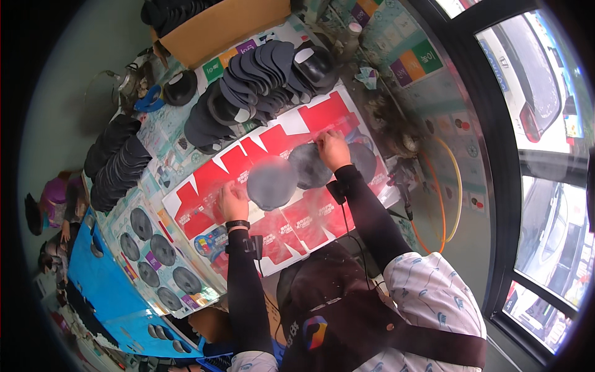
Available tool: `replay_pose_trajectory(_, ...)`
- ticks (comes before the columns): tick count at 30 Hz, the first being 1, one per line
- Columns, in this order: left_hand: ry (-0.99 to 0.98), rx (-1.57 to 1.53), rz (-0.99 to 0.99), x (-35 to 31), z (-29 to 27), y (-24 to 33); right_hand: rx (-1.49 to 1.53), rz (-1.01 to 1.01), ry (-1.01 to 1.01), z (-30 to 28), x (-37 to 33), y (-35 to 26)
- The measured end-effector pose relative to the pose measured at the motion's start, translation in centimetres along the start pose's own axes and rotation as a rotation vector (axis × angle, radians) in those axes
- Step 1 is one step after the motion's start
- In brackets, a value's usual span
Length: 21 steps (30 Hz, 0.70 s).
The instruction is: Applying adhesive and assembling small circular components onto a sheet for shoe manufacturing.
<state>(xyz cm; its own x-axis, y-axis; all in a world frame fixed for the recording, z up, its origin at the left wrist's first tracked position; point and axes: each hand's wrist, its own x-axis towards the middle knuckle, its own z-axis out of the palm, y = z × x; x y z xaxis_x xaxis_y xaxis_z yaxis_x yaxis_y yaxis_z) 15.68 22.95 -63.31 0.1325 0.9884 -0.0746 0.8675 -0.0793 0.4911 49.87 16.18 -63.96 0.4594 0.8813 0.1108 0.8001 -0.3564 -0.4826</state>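
Observation:
Three dark grey round discs lie in a row over a red-and-white printed cardboard sheet [238, 160]. The left disc [273, 183] is the nearest to me and looks slightly blurred. Just beyond its left edge is my left hand [234, 201], fingers loosely apart and nothing visible in them. My right hand [334, 150] has its fingers closed at the upper right edge of the middle disc [308, 166], seemingly pinching it. Partly behind my right wrist, the right disc [364, 162] overlaps the sheet's printed corner.
Stacked dark curved pads [257, 74] stand beyond the sheet, with more pads [118, 161] at left. Several discs [162, 250] lie on the table's left part. A cardboard box [223, 31] sits at the back. Hoses [455, 186] hang at right; another person [62, 201] is far left.

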Motion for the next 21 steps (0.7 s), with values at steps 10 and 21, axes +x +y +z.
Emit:
replay_pose_trajectory(10,0.022,-0.027,-0.056,0.4,1.3,0.8,-0.199,-0.109,-0.182,1.2,1.1,0.6)
replay_pose_trajectory(21,0.015,0.174,0.02,0.3,1.3,3.9,-0.356,-0.224,-0.249,1.5,2.2,0.9)
